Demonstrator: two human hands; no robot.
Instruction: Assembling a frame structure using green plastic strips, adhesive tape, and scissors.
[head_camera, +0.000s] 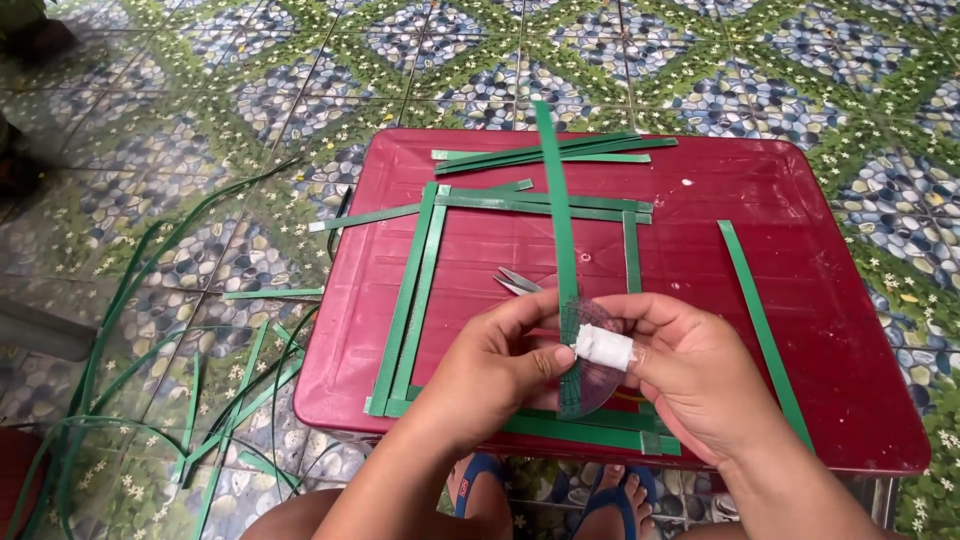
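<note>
Pinching the long green strip (558, 215) between both hands, I judge that I am at the measuring or marking stage: a clear half-round protractor (590, 385) lies under my fingers on the red table (800, 300), and the strip runs across it, rising away from me over the square frame of green strips (425, 270) laid flat on the tabletop. My left hand (490, 370) comes in from the lower left, thumb and forefinger closed on the strip's near end, the thumbnail turned up. My right hand (690, 375) reaches in from the lower right, its bandaged finger (603, 347) pressed against the strip just beside my left thumb, the other fingers curled loosely beneath. Both grips are clamped on the strip, not on the protractor.

The next move, as I judge it, calls for holding the strip steady against the protractor's edge so the angle reads true. Scissors (518, 283) rest on the table just beyond my knuckles, blades closed. A loose strip (765, 330) lies to the right, well apart, and more offcuts (240, 395) litter the tiled floor (200, 120) to the left.
</note>
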